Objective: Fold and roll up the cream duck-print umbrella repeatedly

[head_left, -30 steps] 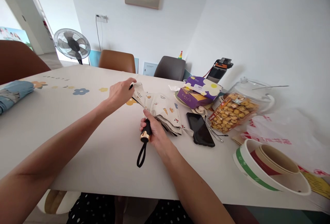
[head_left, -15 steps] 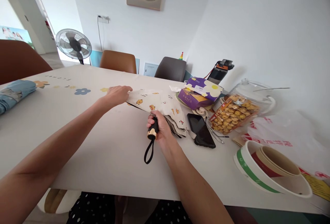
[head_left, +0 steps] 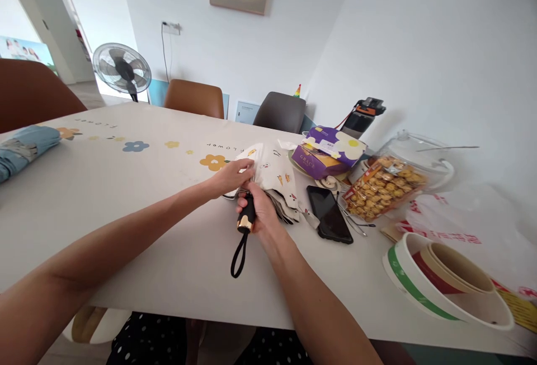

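While the black wrist loop [head_left: 238, 258] trails nearest, the right hand [head_left: 262, 208] is closed around the handle [head_left: 246, 216] of the cream umbrella [head_left: 274, 169], which is loosely gathered over the surface [head_left: 176, 258]. Slightly beyond, the left hand [head_left: 232, 177] is half curled against the fabric by the handle; whether it pinches a fold, I cannot tell. Poorly held, the panels could bunch or spring loose. A rightward swing could drag the pale strap [head_left: 310, 219] across the phone [head_left: 329, 214] or knock the purple boxes [head_left: 312, 162] farther back.
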Motion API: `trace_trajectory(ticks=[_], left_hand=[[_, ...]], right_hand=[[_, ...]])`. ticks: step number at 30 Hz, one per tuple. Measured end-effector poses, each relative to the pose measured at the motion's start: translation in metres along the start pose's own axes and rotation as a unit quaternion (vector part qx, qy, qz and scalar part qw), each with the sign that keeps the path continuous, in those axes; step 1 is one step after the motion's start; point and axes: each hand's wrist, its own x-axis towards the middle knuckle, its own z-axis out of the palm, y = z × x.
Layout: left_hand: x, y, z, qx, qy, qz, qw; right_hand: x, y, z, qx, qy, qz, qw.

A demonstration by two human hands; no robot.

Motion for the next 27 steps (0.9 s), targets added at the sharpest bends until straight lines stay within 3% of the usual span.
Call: trace_trajectory(ticks=[4,9,12,15,19,27], left_hand=[[0.001,0.0,-0.002,-0.001,0.017,-0.029,0.999],[0.005,-0.002,-0.008,-0.123,0.042,-0.029,0.991],[0.01,-0.004,-0.016,-0.246,0.045,-0.041,0.967],[0.014,-0.006,-0.027,-0.36,0.005,-0.072,0.93],[0.019,-0.009,-0.043,-0.415,-0.042,-0.124,0.9],[0.018,-0.006,-0.048,-0.476,0.051,-0.131,0.868]], right_hand=[[-0.006,0.003,0.004,-0.048,-0.006,0.017,0.999],[-0.011,0.012,0.005,-0.044,-0.071,0.014,0.996],[-0.016,0.016,0.006,-0.064,-0.128,0.048,0.989],[-0.022,0.017,0.008,-0.094,-0.179,0.081,0.976],[-0.025,0.018,0.008,-0.119,-0.241,0.114,0.956],[-0.02,0.021,0.008,-0.098,-0.205,0.068,0.971]])
